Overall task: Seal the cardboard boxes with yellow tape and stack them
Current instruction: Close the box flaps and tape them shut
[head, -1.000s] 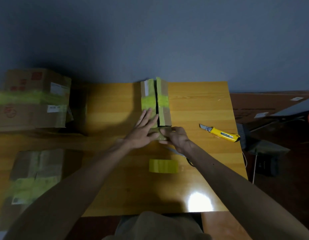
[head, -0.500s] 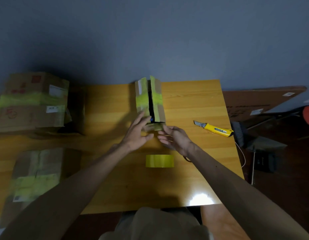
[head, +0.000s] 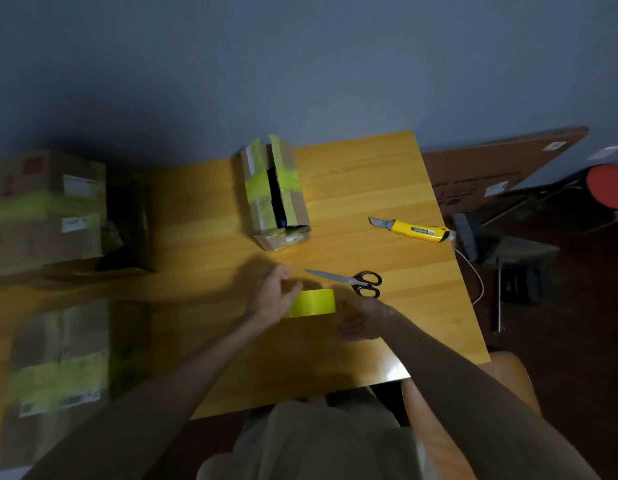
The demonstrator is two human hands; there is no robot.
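A small cardboard box (head: 257,199) stands at the back of the wooden table (head: 363,174). Its top flaps are parted, showing a dark gap, and strips of old yellow tape cross them. Nearer to me a roll of yellow tape (head: 316,302) lies on the table. My left hand (head: 271,297) grips the roll's left end, with its thumb over the top. My right hand (head: 364,320) hovers just right of the roll with relaxed fingers; it is blurred and holds nothing.
Scissors (head: 356,282) lie just behind the roll. A yellow utility knife (head: 416,231) lies near the table's right edge. Taped cardboard boxes are at the left: a stack (head: 44,206) at the back and one (head: 58,368) nearer. A dustpan and brush (head: 491,247) lie on the floor at right.
Both hands have left the small box and drawn back toward me to the tape roll. My left hand now grips the roll. The scissors, earlier hidden under my right arm, now show.
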